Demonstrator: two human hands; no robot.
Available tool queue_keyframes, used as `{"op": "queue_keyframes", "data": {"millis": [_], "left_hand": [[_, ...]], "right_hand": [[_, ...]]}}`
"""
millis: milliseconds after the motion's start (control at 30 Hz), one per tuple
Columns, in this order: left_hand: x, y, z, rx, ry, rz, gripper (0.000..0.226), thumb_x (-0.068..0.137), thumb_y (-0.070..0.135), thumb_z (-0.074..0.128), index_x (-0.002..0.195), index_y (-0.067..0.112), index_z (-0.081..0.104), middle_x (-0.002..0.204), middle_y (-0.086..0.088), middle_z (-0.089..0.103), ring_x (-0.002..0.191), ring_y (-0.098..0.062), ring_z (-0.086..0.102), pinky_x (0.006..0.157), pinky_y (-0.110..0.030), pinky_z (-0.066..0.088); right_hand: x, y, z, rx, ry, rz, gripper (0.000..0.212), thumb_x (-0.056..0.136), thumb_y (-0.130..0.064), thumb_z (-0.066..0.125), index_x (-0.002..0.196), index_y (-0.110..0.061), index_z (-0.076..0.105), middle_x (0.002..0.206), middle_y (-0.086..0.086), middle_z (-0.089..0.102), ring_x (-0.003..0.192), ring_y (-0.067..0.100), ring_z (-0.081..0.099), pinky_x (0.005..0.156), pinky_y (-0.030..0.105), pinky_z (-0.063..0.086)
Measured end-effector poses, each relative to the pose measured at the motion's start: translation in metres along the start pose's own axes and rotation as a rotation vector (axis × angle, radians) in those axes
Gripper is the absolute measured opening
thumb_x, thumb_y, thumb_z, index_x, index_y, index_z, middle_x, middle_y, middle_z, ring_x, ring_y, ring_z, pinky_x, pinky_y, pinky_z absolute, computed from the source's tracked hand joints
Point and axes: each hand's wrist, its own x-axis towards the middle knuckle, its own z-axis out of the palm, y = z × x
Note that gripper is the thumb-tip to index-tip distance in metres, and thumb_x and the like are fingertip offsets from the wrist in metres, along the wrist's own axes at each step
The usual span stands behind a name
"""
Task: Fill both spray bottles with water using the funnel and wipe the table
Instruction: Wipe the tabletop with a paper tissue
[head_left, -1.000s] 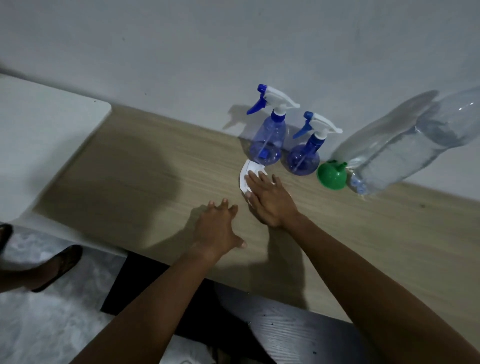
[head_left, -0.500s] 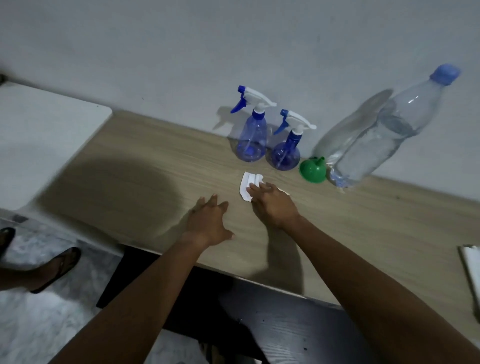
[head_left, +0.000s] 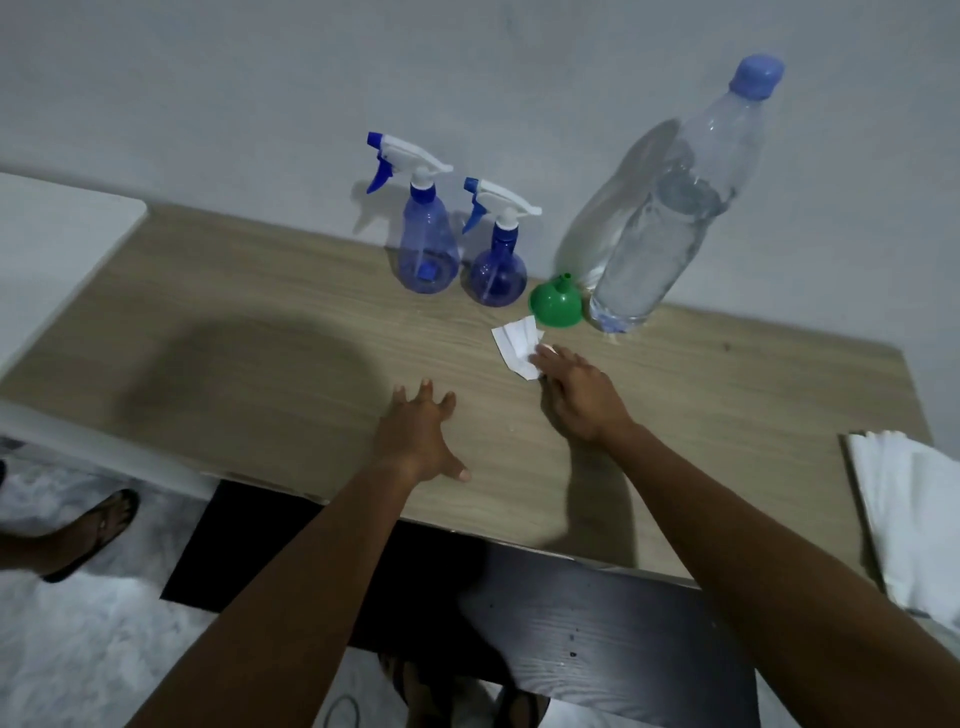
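Two blue spray bottles with white triggers stand by the wall, a taller one (head_left: 427, 244) and a rounder one (head_left: 497, 270) to its right. A green funnel (head_left: 556, 304) lies upside down beside a big clear water bottle (head_left: 660, 244) with a blue cap. My right hand (head_left: 579, 392) presses flat fingers on a folded white tissue (head_left: 514, 344) on the wooden table (head_left: 270, 332), just in front of the funnel. My left hand (head_left: 418, 436) rests flat on the table, fingers spread, holding nothing.
A stack of white tissues (head_left: 914, 514) lies at the table's right edge. A white surface (head_left: 57, 244) adjoins the table on the left. A dark bench (head_left: 597, 639) sits below the front edge. A sandalled foot (head_left: 88, 530) stands on the floor at left.
My right hand has slid the tissue to the right, from in front of the spray bottles to in front of the funnel. The left hand has stayed flat on the table.
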Motion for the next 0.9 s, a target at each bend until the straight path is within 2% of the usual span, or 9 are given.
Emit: {"op": "queue_keyframes", "data": {"millis": [100, 167, 233, 333, 567, 767, 900], "left_hand": [[0.001, 0.001, 0.001, -0.006, 0.011, -0.008, 0.125, 0.055, 0.05, 0.091, 0.156, 0.03, 0.02, 0.167, -0.002, -0.001, 0.152, -0.036, -0.002, 0.12, -0.051, 0.023], [0.002, 0.001, 0.003, 0.011, 0.0, -0.003, 0.124, 0.058, 0.051, 0.089, 0.157, 0.031, 0.018, 0.167, -0.003, -0.003, 0.152, -0.036, -0.003, 0.12, -0.05, 0.02], [0.002, -0.001, 0.004, 0.016, -0.023, -0.002, 0.122, 0.062, 0.052, 0.086, 0.157, 0.031, 0.014, 0.166, -0.003, -0.007, 0.152, -0.035, -0.007, 0.121, -0.05, 0.017], [0.003, -0.002, 0.004, 0.013, -0.033, -0.005, 0.12, 0.064, 0.052, 0.085, 0.157, 0.032, 0.012, 0.166, -0.001, -0.009, 0.152, -0.035, -0.01, 0.122, -0.051, 0.013], [0.005, 0.0, 0.004, 0.095, -0.037, 0.0, 0.122, 0.065, 0.056, 0.082, 0.158, 0.029, 0.008, 0.166, -0.005, -0.007, 0.151, -0.038, -0.008, 0.123, -0.048, 0.013], [0.001, 0.001, 0.003, 0.058, -0.03, -0.023, 0.123, 0.064, 0.052, 0.086, 0.157, 0.034, 0.008, 0.167, -0.001, -0.007, 0.152, -0.034, -0.01, 0.123, -0.048, 0.013], [0.0, 0.002, 0.002, 0.056, -0.029, -0.028, 0.121, 0.065, 0.051, 0.085, 0.157, 0.034, 0.008, 0.166, -0.001, -0.007, 0.152, -0.035, -0.01, 0.123, -0.049, 0.013]], "right_hand": [[0.001, -0.005, -0.001, 0.098, -0.004, 0.03, 0.048, 0.102, -0.03, 0.035, 0.146, -0.017, 0.048, 0.143, 0.013, 0.053, 0.124, 0.039, 0.05, 0.1, 0.042, 0.04], [0.007, -0.008, -0.001, 0.072, -0.046, 0.021, 0.053, 0.104, -0.036, 0.031, 0.149, -0.012, 0.045, 0.152, 0.014, 0.047, 0.137, 0.037, 0.042, 0.109, 0.041, 0.031], [0.011, -0.011, 0.002, 0.023, -0.069, -0.002, 0.059, 0.102, -0.039, 0.028, 0.15, -0.009, 0.043, 0.158, 0.015, 0.04, 0.146, 0.037, 0.033, 0.116, 0.047, 0.025], [0.005, -0.012, 0.012, -0.025, -0.067, -0.033, 0.06, 0.102, -0.04, 0.028, 0.151, -0.008, 0.042, 0.159, 0.014, 0.038, 0.147, 0.036, 0.031, 0.118, 0.051, 0.025], [-0.046, -0.027, 0.038, -0.042, -0.101, -0.214, 0.054, 0.105, -0.035, 0.035, 0.151, -0.009, 0.044, 0.159, 0.012, 0.042, 0.149, 0.034, 0.032, 0.12, 0.048, 0.023], [-0.074, -0.023, 0.041, -0.076, -0.131, -0.298, 0.058, 0.104, -0.038, 0.026, 0.152, -0.009, 0.044, 0.159, 0.01, 0.042, 0.149, 0.035, 0.033, 0.12, 0.048, 0.023], [-0.072, -0.024, 0.037, 0.043, -0.199, -0.224, 0.056, 0.107, -0.038, 0.03, 0.158, -0.014, 0.032, 0.167, 0.006, 0.025, 0.156, 0.028, 0.015, 0.124, 0.044, 0.007]]}}
